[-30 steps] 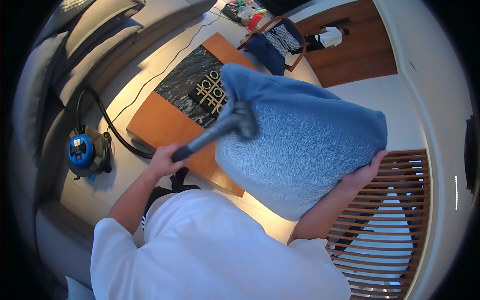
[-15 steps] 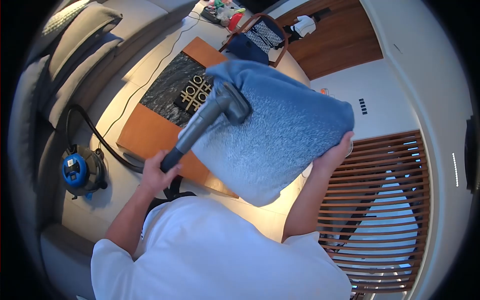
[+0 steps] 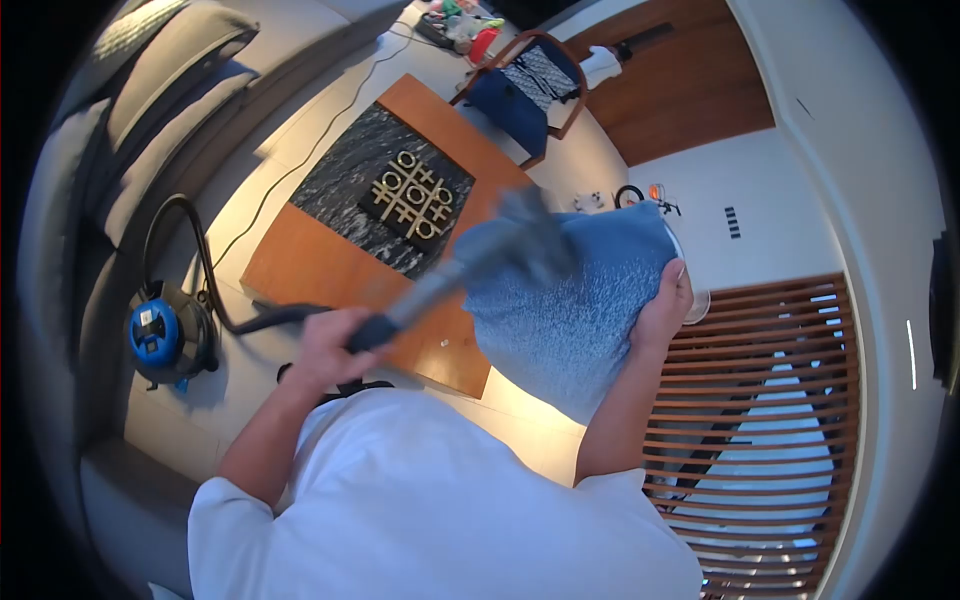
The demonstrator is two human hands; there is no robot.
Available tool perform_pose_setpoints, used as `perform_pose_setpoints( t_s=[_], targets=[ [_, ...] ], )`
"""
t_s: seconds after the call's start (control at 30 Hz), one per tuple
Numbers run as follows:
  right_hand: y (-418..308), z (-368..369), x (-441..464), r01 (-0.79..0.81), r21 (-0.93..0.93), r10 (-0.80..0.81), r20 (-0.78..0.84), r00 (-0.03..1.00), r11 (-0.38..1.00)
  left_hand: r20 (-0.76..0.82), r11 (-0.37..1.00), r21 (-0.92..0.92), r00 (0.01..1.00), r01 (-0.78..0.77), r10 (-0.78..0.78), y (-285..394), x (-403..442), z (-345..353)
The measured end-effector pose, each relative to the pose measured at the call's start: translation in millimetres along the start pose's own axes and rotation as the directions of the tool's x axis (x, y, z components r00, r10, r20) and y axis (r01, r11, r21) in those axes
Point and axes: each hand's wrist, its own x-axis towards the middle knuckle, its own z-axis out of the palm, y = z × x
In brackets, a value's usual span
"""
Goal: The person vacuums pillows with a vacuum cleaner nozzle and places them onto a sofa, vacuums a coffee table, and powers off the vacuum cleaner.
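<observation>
My left hand (image 3: pixel 332 345) is wrapped round the dark grip of a grey vacuum cleaner wand (image 3: pixel 440 285). Its wide head, smeared by motion, is over the upper part of a blue and white cushion (image 3: pixel 570 320); whether they touch I cannot tell. My right hand (image 3: pixel 662 308) grips the cushion's right edge, thumb on the front and other fingers hidden behind. From the wand a black hose (image 3: pixel 205 260) loops to the blue and black vacuum cleaner (image 3: pixel 160 335) on the floor at the left.
A low wooden table (image 3: pixel 450 360) with a dark marble panel stands ahead, bearing a gold and black tic-tac-toe set (image 3: pixel 412 195). The grey sofa (image 3: pixel 270 50) lines the left. A chair (image 3: pixel 520 95) is beyond the table, a wooden slatted screen (image 3: pixel 740 400) at right. A cable crosses the floor.
The wand's head has swung to the right across the cushion. The cushion has turned and sits lower and further right, uncovering more of the table. Both hands keep their hold.
</observation>
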Motion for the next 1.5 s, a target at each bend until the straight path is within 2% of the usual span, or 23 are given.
perform_pose_setpoints(
  t_s=[0.07, 0.23, 0.33, 0.43, 0.5, 0.63, 0.7, 0.73, 0.77, 0.8, 0.83, 0.87, 0.9, 0.97, 1.03, 1.1, 1.17, 1.23, 1.27, 1.33, 1.37, 1.43, 1.5],
  targets=[
    [-1, 10, -12, -0.004, -0.056, 0.005, 0.017, 1.000, 0.998, 0.042, 0.984, -0.025, 0.984, -0.174, 0.175, 20, 11, 21],
    [5, 4, -12, 0.018, -0.101, -0.010, 0.081, 0.997, 0.995, 0.179, 0.990, -0.016, 0.974, -0.141, 0.142, -44, -10, 43],
    [-9, 18, -10, -0.090, 0.070, 0.093, -0.048, 0.995, 0.993, 0.086, 0.978, 0.126, 0.981, 0.163, -0.175, -95, -52, 32],
    [-8, 18, -8, -0.192, 0.169, 0.208, -0.085, 0.974, 0.967, 0.069, 0.858, 0.274, 0.881, 0.434, -0.468, -137, -94, 9],
    [-1, 12, 10, -0.253, 0.177, 0.290, -0.229, 0.929, 0.951, 0.021, 0.743, 0.383, 0.799, 0.549, -0.601, -161, -115, -6],
    [-18, -9, 35, -0.281, 0.338, 0.370, -0.234, 0.899, 0.898, -0.051, 0.596, 0.348, 0.650, 0.723, -0.758, -143, -122, -35],
    [-13, -6, 32, -0.261, 0.154, 0.291, -0.230, 0.929, 0.953, -0.075, 0.776, 0.224, 0.804, 0.590, -0.590, -105, -99, -25],
    [-9, 1, 26, -0.261, 0.156, 0.292, -0.227, 0.929, 0.953, -0.032, 0.836, 0.123, 0.844, 0.535, -0.535, -85, -82, -16],
    [-4, 13, 20, -0.273, 0.180, 0.307, -0.200, 0.931, 0.945, -0.046, 0.935, 0.057, 0.936, 0.351, -0.349, -60, -61, -7],
    [-1, 24, 16, -0.286, 0.202, 0.320, -0.166, 0.933, 0.937, 0.043, 0.939, 0.017, 0.937, 0.345, -0.345, -36, -44, -1],
    [-1, 31, 14, -0.289, 0.202, 0.322, -0.151, 0.935, 0.936, 0.038, 0.984, -0.011, 0.984, 0.176, -0.175, -20, -30, 9],
    [-1, 38, 11, -0.297, 0.196, 0.329, -0.157, 0.931, 0.935, 0.030, 0.999, -0.035, 1.000, 0.001, 0.000, -8, -18, 17],
    [-2, 44, 9, -0.305, 0.188, 0.337, -0.165, 0.927, 0.933, 0.021, 1.000, -0.029, 1.000, 0.010, -0.009, 4, -6, 24],
    [-7, 42, 12, -0.334, 0.145, 0.349, -0.088, 0.933, 0.931, 0.036, 0.974, -0.071, 0.975, -0.217, 0.220, 19, 8, 32],
    [-20, 37, 17, -0.356, 0.098, 0.359, -0.020, 0.933, 0.929, 0.073, 0.977, -0.083, 0.977, -0.196, 0.202, 7, 8, 35],
    [-37, 31, 22, -0.457, 0.366, 0.480, 0.033, 0.877, 0.811, 0.114, 0.978, -0.100, 0.974, -0.185, 0.196, -17, -4, 41],
    [-44, 14, 29, -0.445, 0.378, 0.459, 0.059, 0.887, 0.812, 0.132, 0.991, 0.036, 0.983, -0.131, 0.125, -68, -40, 36],
    [-56, 3, 33, -0.454, 0.438, 0.450, 0.119, 0.885, 0.776, 0.174, 0.992, 0.063, 0.977, 0.113, -0.122, -104, -78, 30],
    [-56, -2, 35, -0.454, 0.469, 0.436, 0.154, 0.887, 0.757, 0.175, 0.992, 0.060, 0.977, 0.113, -0.122, -115, -92, 27],
    [-62, -7, 41, -0.426, 0.450, 0.428, 0.102, 0.898, 0.785, 0.196, 0.844, 0.301, 0.838, 0.444, -0.510, -132, -117, 22],
    [-66, -5, 45, -0.393, 0.433, 0.413, 0.050, 0.909, 0.812, 0.188, 0.843, 0.300, 0.838, 0.447, -0.512, -144, -132, 18],
    [-79, -2, 50, -0.373, 0.418, 0.403, 0.018, 0.915, 0.828, 0.192, 0.704, 0.353, 0.689, 0.616, -0.699, -161, -152, 17],
    [-79, -7, 55, -0.342, 0.397, 0.386, -0.035, 0.922, 0.852, 0.149, 0.698, 0.335, 0.696, 0.633, -0.702, -127, -134, 12]
  ],
)
